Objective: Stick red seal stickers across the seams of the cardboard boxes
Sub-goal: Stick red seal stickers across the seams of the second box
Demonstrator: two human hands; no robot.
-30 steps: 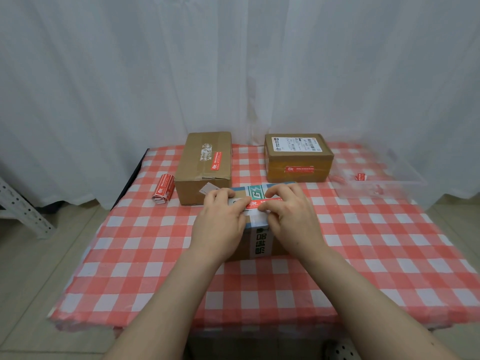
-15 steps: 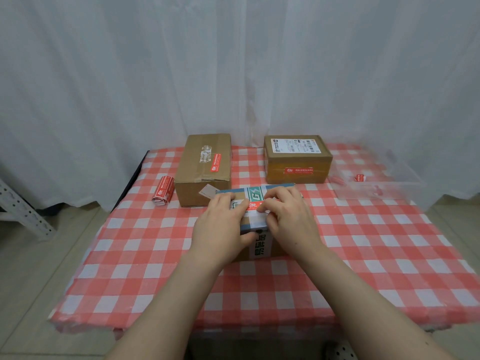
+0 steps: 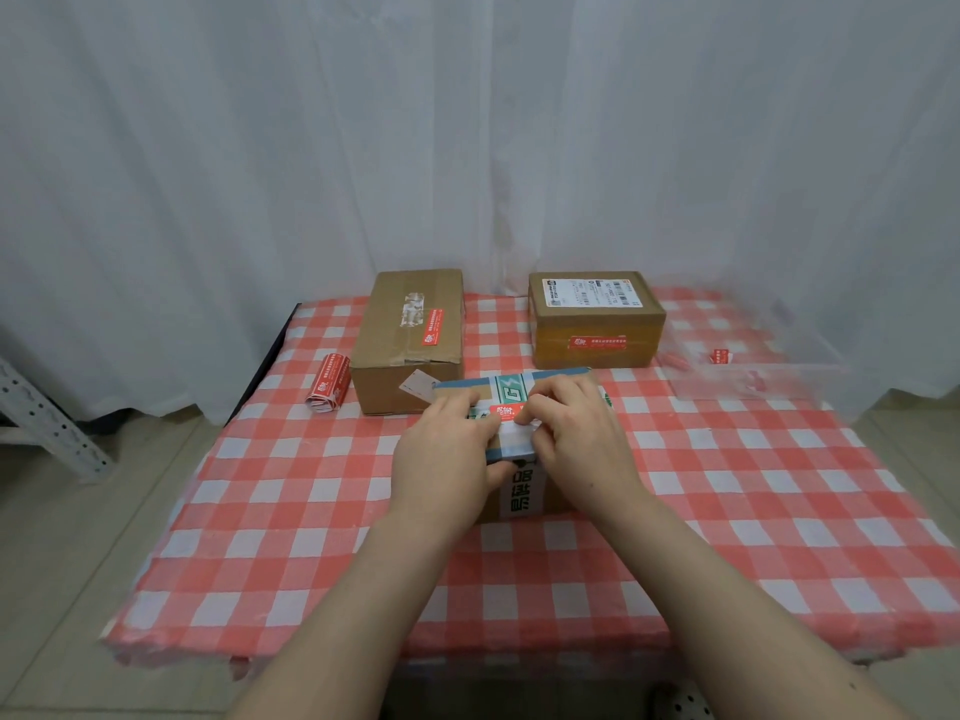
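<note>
Left hand [image 3: 447, 452]: I see it gripping the near box [image 3: 561, 379], thumb on front.
Right hand [image 3: 576, 439]: fingertips press red seal sticker [image 3: 501, 412] on top.

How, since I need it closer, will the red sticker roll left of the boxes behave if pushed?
Lying on its side, the sticker roll would probably roll under a sideways push. It looks like loosely wound paper, so likely light and easily squashed.
</note>
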